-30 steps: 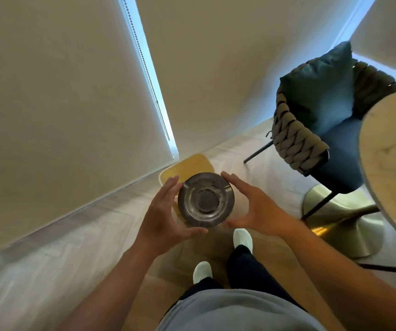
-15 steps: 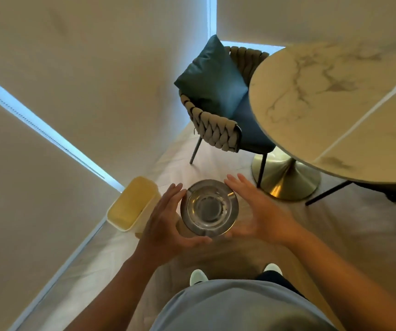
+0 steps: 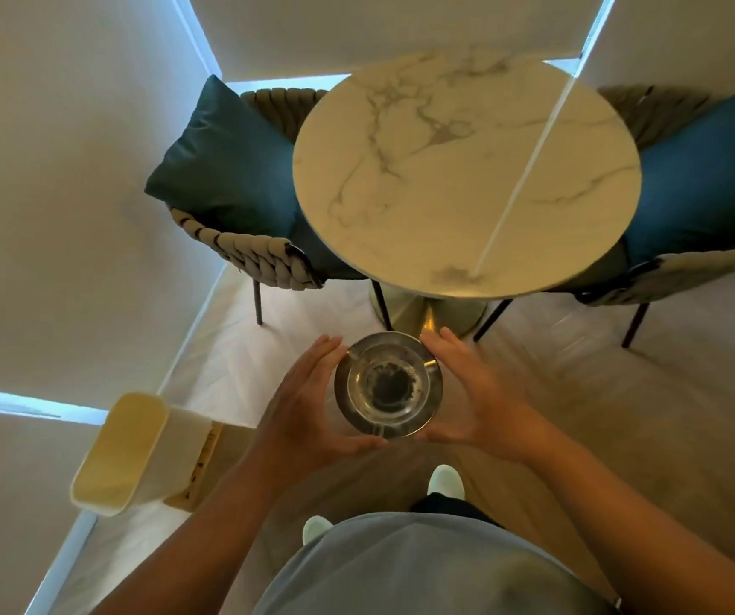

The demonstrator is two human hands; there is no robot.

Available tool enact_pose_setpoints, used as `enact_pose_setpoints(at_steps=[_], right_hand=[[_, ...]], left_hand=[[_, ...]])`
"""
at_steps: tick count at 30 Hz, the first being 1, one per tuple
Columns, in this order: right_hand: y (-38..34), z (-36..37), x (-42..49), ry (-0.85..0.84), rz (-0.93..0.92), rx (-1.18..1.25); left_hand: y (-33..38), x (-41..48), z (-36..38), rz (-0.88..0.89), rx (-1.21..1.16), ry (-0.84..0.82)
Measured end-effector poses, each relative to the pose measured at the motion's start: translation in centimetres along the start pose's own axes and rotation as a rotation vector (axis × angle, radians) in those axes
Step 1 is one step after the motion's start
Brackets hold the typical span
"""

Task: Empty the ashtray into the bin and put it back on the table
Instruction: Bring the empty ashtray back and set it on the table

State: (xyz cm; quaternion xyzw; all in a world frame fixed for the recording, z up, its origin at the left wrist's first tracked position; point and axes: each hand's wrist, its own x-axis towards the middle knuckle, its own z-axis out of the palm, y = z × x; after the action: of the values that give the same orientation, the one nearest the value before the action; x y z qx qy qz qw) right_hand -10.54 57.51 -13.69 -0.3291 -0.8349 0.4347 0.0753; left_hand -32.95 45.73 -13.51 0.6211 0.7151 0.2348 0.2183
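A round metal ashtray (image 3: 388,386) with a glass insert and dark residue at its centre is held level in front of me, above the floor. My left hand (image 3: 308,406) cups its left rim and my right hand (image 3: 476,392) cups its right rim, thumbs under the near edge. The round marble table (image 3: 463,170) stands just ahead, its top bare. The cream bin (image 3: 122,454) sits on the floor at my lower left, by the wall.
Two woven chairs with dark blue cushions flank the table, one on the left (image 3: 241,201) and one on the right (image 3: 702,206). The table's gold pedestal base (image 3: 428,312) is just beyond the ashtray. Blinds cover the windows on the left. My feet show below.
My view has swung right, away from the bin and toward the table. The table now sits straight ahead and the bin has slid to the lower left. Both hands still hold the ashtray.
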Motion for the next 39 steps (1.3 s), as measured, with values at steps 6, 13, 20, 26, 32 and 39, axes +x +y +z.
enact_pose_setpoints(at_steps=[6,13,20,26,32,39], right_hand=[[3.8,-5.5,-1.7,0.022,0.058,-0.02],[6.7,-9.1,-2.1,0.051,0.111,-0.022],[7.5,-11.0,-0.6,0.086,0.156,0.022],[8.7,-12.6,2.6,0.114,0.188,-0.011],[9.5,-14.3,7.3,0.143,0.222,-0.018],[10.8,-15.5,11.5,0.177,0.245,0.032]], left_hand=[[4.1,4.6,3.2,0.063,-0.021,-0.03],[7.8,9.0,4.8,0.169,-0.068,0.008],[7.1,12.7,5.5,0.168,-0.073,-0.062],[5.6,17.3,5.0,0.191,-0.07,-0.105],[4.1,22.4,3.6,0.213,-0.069,-0.11],[2.4,27.6,3.1,0.207,-0.057,-0.157]])
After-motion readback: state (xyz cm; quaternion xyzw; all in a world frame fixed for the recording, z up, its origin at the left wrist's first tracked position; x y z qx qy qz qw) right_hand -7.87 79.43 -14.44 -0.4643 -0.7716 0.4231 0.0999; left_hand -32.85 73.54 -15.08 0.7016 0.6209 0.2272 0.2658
